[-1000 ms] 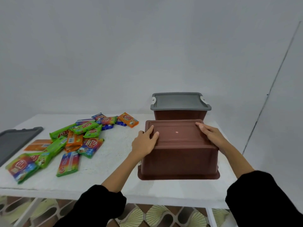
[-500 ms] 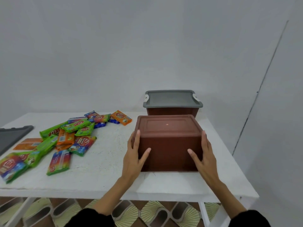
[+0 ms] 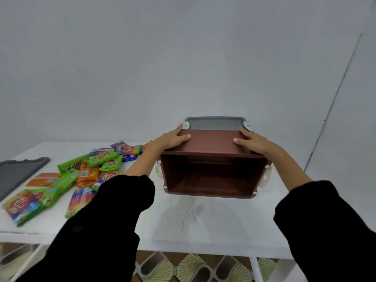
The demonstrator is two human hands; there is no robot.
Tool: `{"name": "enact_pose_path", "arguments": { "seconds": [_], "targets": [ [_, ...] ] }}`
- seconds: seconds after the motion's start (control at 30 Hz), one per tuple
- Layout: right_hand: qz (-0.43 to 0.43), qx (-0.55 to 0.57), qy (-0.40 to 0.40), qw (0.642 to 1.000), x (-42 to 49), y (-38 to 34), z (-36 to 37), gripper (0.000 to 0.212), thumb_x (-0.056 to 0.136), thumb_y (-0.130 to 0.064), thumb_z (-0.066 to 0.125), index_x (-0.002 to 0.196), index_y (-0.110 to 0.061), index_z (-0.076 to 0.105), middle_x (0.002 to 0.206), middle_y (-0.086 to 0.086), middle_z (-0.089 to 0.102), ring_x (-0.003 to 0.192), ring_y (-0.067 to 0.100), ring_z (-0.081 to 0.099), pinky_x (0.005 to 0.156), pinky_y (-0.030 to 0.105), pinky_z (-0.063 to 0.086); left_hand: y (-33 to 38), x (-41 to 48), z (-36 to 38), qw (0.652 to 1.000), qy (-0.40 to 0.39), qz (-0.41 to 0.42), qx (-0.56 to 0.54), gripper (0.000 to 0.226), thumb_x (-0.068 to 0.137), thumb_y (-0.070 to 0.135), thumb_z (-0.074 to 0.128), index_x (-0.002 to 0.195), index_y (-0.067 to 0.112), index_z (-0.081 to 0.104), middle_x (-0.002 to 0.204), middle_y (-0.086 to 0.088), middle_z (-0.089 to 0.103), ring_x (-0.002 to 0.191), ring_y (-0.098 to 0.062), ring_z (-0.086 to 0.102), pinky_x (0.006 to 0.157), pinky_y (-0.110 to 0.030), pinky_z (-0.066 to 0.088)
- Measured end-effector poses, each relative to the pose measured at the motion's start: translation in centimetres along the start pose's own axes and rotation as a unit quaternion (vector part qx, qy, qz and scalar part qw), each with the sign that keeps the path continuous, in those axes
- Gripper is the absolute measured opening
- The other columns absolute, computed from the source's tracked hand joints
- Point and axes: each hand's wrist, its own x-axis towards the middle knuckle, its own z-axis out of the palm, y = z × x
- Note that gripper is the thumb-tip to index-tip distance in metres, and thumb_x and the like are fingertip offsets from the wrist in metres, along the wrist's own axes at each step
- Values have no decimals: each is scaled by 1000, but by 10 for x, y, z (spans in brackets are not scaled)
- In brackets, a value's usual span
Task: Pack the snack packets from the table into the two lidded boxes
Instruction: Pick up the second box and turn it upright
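A brown box (image 3: pixel 211 176) without a lid lies tipped on its side, lifted a little off the white table (image 3: pixel 193 224), its empty inside facing me. My left hand (image 3: pixel 173 138) grips its upper left edge and my right hand (image 3: pixel 252 141) grips its upper right edge. Behind it stands a second brown box with a grey lid (image 3: pixel 215 123) on, mostly hidden. Several snack packets (image 3: pixel 67 178), green, orange and multicoloured, lie in a loose pile on the left of the table.
A loose grey lid (image 3: pixel 18 174) lies at the table's far left edge. A plain wall rises behind the table. Patterned floor tiles (image 3: pixel 193 267) show below the table's front edge.
The brown box was upside down on the table; both hands have turned it toward me, so its open side now faces me. My hands moved from its near sides to its far top edge.
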Motion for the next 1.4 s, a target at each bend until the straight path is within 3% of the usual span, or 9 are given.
{"name": "enact_pose_path", "arguments": {
  "seconds": [0.13,0.23,0.4,0.53,0.7,0.8,1.0,1.17,1.4],
  "targets": [
    [7,133,-24,991,0,8,-10,50,93,-49,43,136,-24,46,143,4,43,125,24,46,101,31,40,-5,9,-4,997,39,-30,-64,55,94,43,44,145,25,31,153,-5,29,139,-29,28,113,-39,21],
    [-40,204,68,976,-16,29,0,45,87,-66,34,122,-45,55,133,-2,53,117,21,52,93,32,46,-16,-1,2,971,144,-46,-186,45,94,46,41,128,18,56,137,-7,50,124,-28,46,101,-35,36],
    [-165,288,252,909,-44,52,58,75,84,-64,45,143,-48,1,148,-3,37,126,9,42,104,24,32,-22,-26,42,848,369,56,-376,49,100,43,25,117,19,64,116,-9,67,114,-25,58,102,-29,40],
    [-194,221,312,904,-41,67,79,89,72,-78,43,137,-57,-14,156,-8,17,137,19,35,109,35,35,-40,-33,75,819,458,216,-271,42,96,37,31,131,22,50,116,-4,64,108,-13,59,89,-5,41],
    [-229,78,364,899,-34,82,98,81,86,-57,42,144,-43,-13,157,8,8,144,25,16,113,46,28,-66,-29,94,859,442,228,-124,57,91,43,37,145,35,19,138,-10,38,122,-12,40,99,-17,39],
    [-205,64,372,903,-30,82,103,79,86,-47,41,143,-45,-15,156,10,12,142,28,20,111,48,31,-79,-24,106,882,425,201,-38,67,89,43,43,143,39,5,141,-18,33,116,-27,52,92,-28,43],
    [-174,66,368,911,-19,79,100,80,87,-32,56,147,-35,3,147,16,31,135,32,34,105,52,39,-80,-16,96,889,417,190,14,87,85,33,64,147,33,4,146,-12,26,124,-27,44,89,-36,52],
    [-146,26,364,920,-18,58,71,72,89,-31,58,148,-29,16,128,12,49,113,27,52,87,30,44,-62,-14,72,917,383,106,28,89,81,54,59,147,36,2,146,-11,32,126,-27,44,82,-34,54],
    [-4,-84,213,973,-7,44,38,63,91,-46,50,146,-27,27,129,16,54,119,34,51,90,37,45,-49,-2,47,967,231,9,110,84,80,61,55,148,33,14,144,-10,39,131,-28,41,94,-37,46]
  ]
}}
